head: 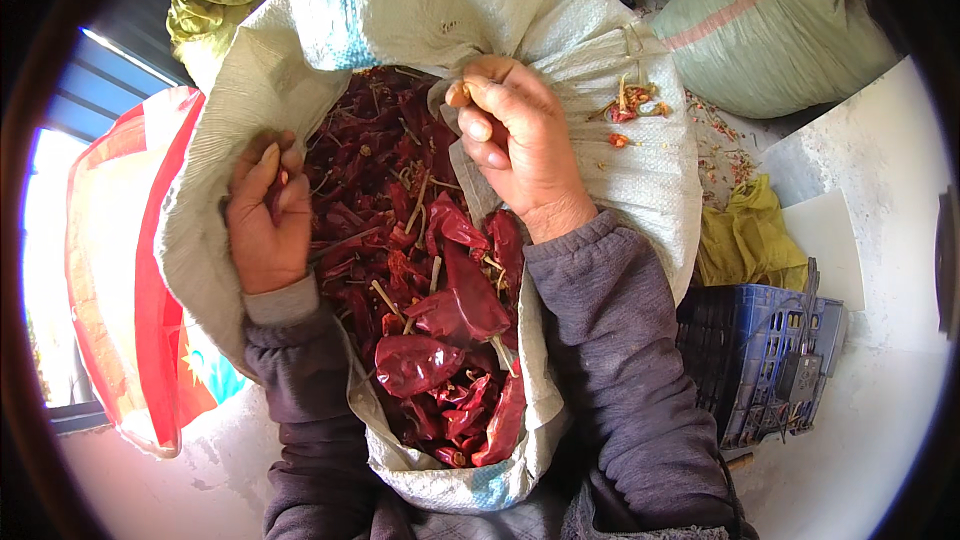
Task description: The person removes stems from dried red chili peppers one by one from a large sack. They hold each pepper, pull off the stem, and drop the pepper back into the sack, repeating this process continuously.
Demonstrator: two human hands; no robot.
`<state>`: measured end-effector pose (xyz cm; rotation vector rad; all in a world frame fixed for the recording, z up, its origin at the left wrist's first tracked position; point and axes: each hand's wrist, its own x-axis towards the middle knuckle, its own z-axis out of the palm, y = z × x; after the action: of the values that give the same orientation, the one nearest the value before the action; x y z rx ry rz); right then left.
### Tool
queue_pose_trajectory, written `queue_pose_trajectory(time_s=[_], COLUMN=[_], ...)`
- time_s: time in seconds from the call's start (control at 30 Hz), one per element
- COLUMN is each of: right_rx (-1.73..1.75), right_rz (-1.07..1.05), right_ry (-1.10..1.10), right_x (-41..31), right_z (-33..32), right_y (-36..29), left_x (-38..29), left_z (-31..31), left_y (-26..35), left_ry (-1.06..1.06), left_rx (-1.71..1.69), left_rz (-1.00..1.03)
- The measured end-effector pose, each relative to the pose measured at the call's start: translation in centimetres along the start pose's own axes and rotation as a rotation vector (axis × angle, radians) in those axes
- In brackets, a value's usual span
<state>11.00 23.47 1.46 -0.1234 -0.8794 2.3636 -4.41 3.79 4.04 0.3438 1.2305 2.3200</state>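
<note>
A white woven sack (pixel 637 187) with a rolled-down rim stands open before me, holding many dried red chili peppers (pixel 469 292). Over the sack's left side, my left hand (pixel 270 217) is curled around a piece of dried red pepper (pixel 279 191), mostly covered by the fingers. My right hand (pixel 517 127) is raised above the right inner edge, thumb and forefinger pinched on a small brownish bit (pixel 459 94), too small to name surely. Larger whole peppers with pale stems lie at the near end of the heap. Broken stem and pepper scraps (pixel 630 101) rest on the rim at right.
A full pale green woven sack (pixel 765 30) lies at the upper right. At right stands a blue plastic crate (pixel 757 360) with a yellow-green sack (pixel 754 240) behind it. A red and white bag (pixel 120 262) stands at left, a yellow-green sack (pixel 214 15) at upper left.
</note>
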Motion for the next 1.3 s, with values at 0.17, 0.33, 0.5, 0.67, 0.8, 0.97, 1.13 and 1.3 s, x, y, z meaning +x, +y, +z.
queue_pose_trajectory(time_s=[0.17,0.33,0.5,0.67,0.8,0.97,1.13,1.3], right_rx=[0.018,0.021,-0.036,-0.441,-0.911,-0.898,-0.73,-0.91], right_rz=[0.089,0.104,0.139,0.103,-0.172,-0.198,-0.069,-0.31], right_ry=[-0.079,-0.168,-0.227,-0.094,-0.11,-0.168,-0.124,-0.173], right_x=[0.1,0.0,-0.2,-0.4,-0.5,-0.3,-0.4,-0.9], right_z=[-0.4,-1.0,-0.6,0.2,0.7,0.5,0.5,1.2], right_y=[0.2,0.2,0.3,0.9,1.7,2.1,1.6,1.7], left_x=[-0.1,0.5,2.4,-0.3,-3.3,-4.1,-4.3,-3.8], left_z=[-0.2,0.1,0.7,1.2,2.7,4.9,5.1,4.5], left_y=[0.0,-1.5,-1.7,-0.7,-0.6,-1.4,-1.6,-2.0], left_ry=[-0.179,-0.213,-0.225,-0.098,-0.194,-0.184,0.003,-0.174], left_rx=[1.28,2.138,2.097,1.483,1.344,1.357,0.807,0.451], left_rz=[0.129,0.288,0.37,0.259,0.291,0.483,0.161,-0.053])
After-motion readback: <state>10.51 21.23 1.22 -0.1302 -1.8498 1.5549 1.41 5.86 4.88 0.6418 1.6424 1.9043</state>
